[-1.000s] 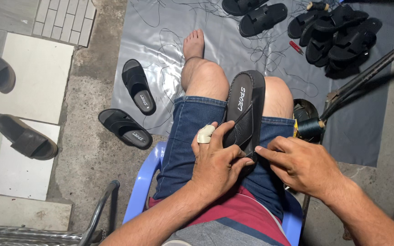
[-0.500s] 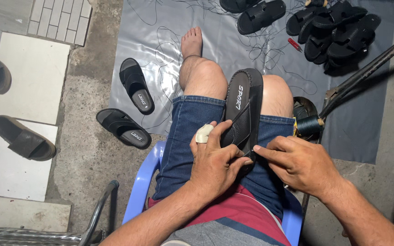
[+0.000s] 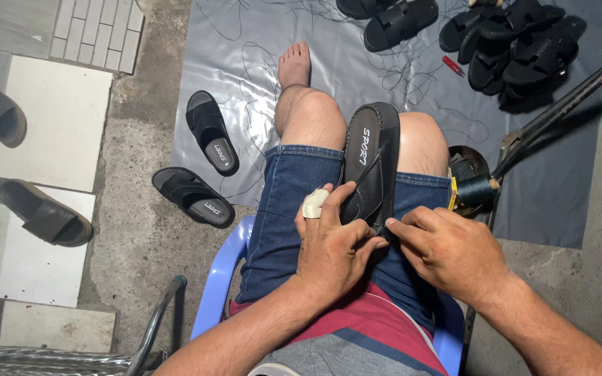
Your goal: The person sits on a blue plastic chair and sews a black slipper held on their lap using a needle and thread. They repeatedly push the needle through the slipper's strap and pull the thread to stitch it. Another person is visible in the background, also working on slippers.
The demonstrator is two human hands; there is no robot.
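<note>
seated on a blue plastic chair (image 3: 226, 273), denim shorts, looking down at my lap. my left hand (image 3: 334, 245) is clamped over the heel end of a black sandal (image 3: 371, 163), thumb and fingers wrapped around the strap edge; the index finger wears a pale tape wrap (image 3: 313, 205). my right hand (image 3: 451, 249) sits just beside it, fingertips pinched together at the sandal's right edge, near the sole seam; whether they pinch anything there, a needle or thread, is too small to tell. the sandal lies lengthwise between my thighs, toe end pointing away past the knees, footbed up. judgement on handling: light; sole looks like moulded rubber, should flex but spring back; the leather-like strap is soft and creased, so it will shift under the fingers. best hold seems to be at the sole edge under the strap, where the left hand pins it against the thigh, not on the strap alone. by my right knee a dark thread spool (image 3: 474, 189) sits on a stand, touching a long dark rod (image 3: 566, 103) that runs up to the right. left of the chair, two finished black sandals (image 3: 202, 167) lie half on the grey sheet (image 3: 245, 63), half on concrete. loose thread is scattered over the sheet around my bare foot (image 3: 295, 64). further left, two brown sandals (image 3: 19, 167) on pale tiles (image 3: 57, 118). at the far edge of the sheet, a heap of black sandals (image 3: 510, 42) and a small red-handled tool (image 3: 453, 65).
</note>
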